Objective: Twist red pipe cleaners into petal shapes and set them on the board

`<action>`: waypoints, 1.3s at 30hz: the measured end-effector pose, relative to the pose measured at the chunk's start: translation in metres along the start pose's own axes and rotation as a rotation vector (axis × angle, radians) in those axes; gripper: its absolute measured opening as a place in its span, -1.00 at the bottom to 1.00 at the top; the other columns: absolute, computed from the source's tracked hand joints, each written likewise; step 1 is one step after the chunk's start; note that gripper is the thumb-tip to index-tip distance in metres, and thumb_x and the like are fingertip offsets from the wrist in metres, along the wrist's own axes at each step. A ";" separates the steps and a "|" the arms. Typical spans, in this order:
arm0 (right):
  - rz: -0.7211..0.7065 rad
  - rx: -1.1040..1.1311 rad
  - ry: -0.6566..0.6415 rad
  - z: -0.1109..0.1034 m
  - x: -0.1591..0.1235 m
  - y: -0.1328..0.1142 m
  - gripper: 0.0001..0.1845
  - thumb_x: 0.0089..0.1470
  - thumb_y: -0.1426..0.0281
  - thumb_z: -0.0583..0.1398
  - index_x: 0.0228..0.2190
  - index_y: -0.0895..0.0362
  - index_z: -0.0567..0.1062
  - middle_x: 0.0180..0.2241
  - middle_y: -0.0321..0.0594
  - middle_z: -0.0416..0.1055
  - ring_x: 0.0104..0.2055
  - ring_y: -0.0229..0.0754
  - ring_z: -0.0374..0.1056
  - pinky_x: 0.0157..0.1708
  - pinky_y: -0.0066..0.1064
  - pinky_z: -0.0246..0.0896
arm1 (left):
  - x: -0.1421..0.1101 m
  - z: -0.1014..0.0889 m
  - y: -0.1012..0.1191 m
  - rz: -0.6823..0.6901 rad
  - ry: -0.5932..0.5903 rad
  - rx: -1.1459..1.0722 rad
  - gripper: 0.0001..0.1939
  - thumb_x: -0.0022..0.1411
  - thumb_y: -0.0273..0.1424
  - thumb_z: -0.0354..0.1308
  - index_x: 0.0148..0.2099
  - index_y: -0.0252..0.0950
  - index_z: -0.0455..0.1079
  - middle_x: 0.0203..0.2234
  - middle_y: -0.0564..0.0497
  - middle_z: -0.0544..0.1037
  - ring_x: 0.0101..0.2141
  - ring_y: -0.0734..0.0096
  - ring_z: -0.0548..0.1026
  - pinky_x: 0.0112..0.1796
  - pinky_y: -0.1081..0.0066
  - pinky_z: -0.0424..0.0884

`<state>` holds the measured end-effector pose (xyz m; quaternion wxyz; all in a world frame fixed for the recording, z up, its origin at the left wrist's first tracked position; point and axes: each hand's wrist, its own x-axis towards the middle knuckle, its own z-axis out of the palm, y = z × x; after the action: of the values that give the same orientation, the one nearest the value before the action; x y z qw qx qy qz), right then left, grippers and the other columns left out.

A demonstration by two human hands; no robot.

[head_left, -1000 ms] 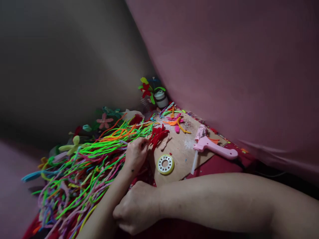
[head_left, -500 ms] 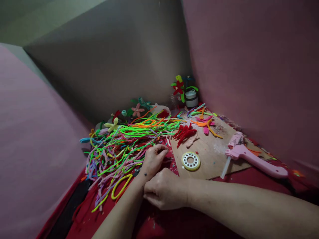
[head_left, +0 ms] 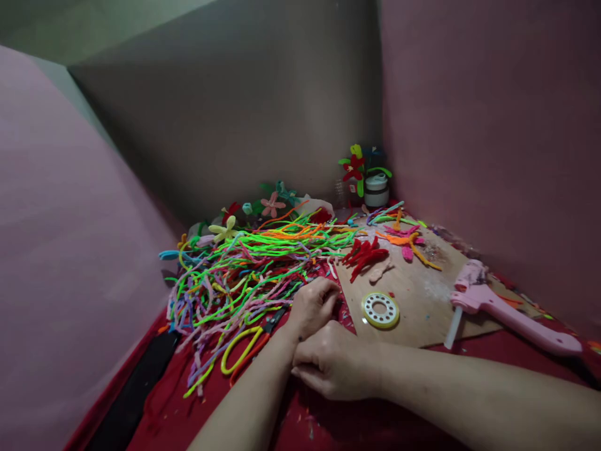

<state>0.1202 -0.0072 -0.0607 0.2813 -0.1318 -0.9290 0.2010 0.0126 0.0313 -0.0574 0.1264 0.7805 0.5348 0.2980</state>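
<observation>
Left hand and right hand have curled fingers, any hold unclear. Yellow-and-orange-handled, dark-bladed scissors lie left of the left fingers.

It is a craft-making corner between walls: a heap of multicoloured fuzzy pipe cleaners covers the left, a pink plastic glue gun lies right, fuzzy pipe-cleaner flowers sit far.

Chenille stems, 8 o'clk: fuzzy, matt. Glue gun, 4 o'clk: smooth plast. Cloth, 6 o'clk: matt txtl.
</observation>
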 end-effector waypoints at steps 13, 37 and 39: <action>0.029 0.044 -0.084 -0.009 -0.002 -0.007 -0.80 0.03 0.50 0.05 -0.50 0.21 0.46 -0.55 -0.24 0.44 -0.55 -0.35 0.24 -0.55 -0.53 0.04 | -0.006 0.001 0.000 0.036 0.110 0.172 -0.83 0.20 -0.42 -0.04 -0.29 -0.20 0.39 -0.42 0.01 0.55 -0.40 0.42 0.48 -0.36 0.45 0.31; -0.006 -0.052 -0.076 -0.009 -0.004 -0.005 -0.84 0.03 0.46 0.07 -0.51 0.18 0.42 -0.53 -0.24 0.46 -0.49 -0.31 0.35 -0.52 -0.46 0.01 | 0.017 -0.104 -0.090 -0.178 0.064 0.899 -0.79 0.09 -0.46 -0.03 -0.42 -0.26 0.44 -0.38 -0.17 0.44 -0.29 0.11 0.40 -0.28 0.21 0.24; -0.008 -0.049 -0.072 -0.008 -0.004 -0.005 -0.84 0.03 0.45 0.07 -0.52 0.18 0.41 -0.53 -0.25 0.46 -0.49 -0.32 0.34 -0.53 -0.46 0.00 | 0.011 -0.101 -0.085 -0.139 0.021 0.945 -0.78 0.11 -0.46 -0.05 -0.39 -0.26 0.44 -0.36 -0.19 0.44 -0.26 0.09 0.39 -0.27 0.20 0.22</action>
<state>0.1268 -0.0105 -0.0544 0.2453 -0.1278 -0.9437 0.1815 -0.1099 0.0634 -0.0181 -0.2283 0.7117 0.6640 0.0210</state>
